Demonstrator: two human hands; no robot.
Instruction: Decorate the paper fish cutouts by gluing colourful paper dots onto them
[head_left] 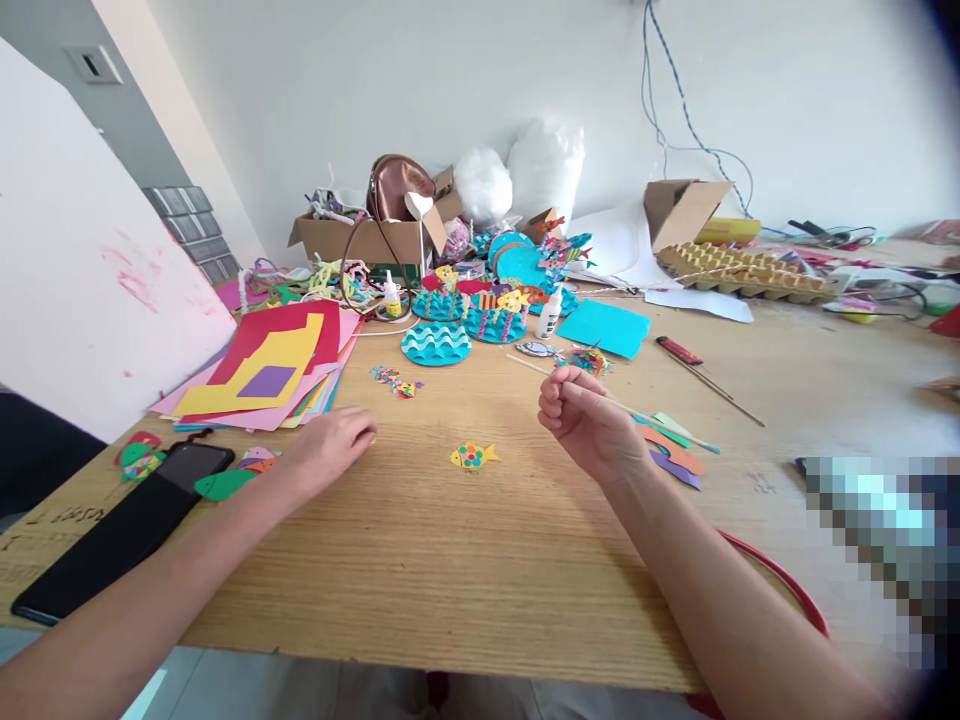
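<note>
My right hand (pixel 589 420) is closed around a thin wooden stick (pixel 529 365), whose other end has a bluish tip and slants out to the right. My left hand (pixel 334 450) hovers low over the table with its fingers curled together. A bit of yellow and blue shows at those fingertips, too small to name. Between the hands lies a yellow paper fish (pixel 474 457) with coloured dots on its body. Beyond it sits a small pile of colourful paper bits (pixel 396 381). Orange, green and purple paper pieces (pixel 679 455) lie beside my right wrist.
Stacked coloured paper (pixel 247 360) and a black phone (pixel 124 530) are at left. Behind stand blue wave-decorated discs (pixel 436 343), a white glue bottle (pixel 550 312), a yellow-labelled bottle (pixel 392 297) and a blue sheet (pixel 604 329). Egg trays (pixel 742 272) and a red cable (pixel 784 580) are at right.
</note>
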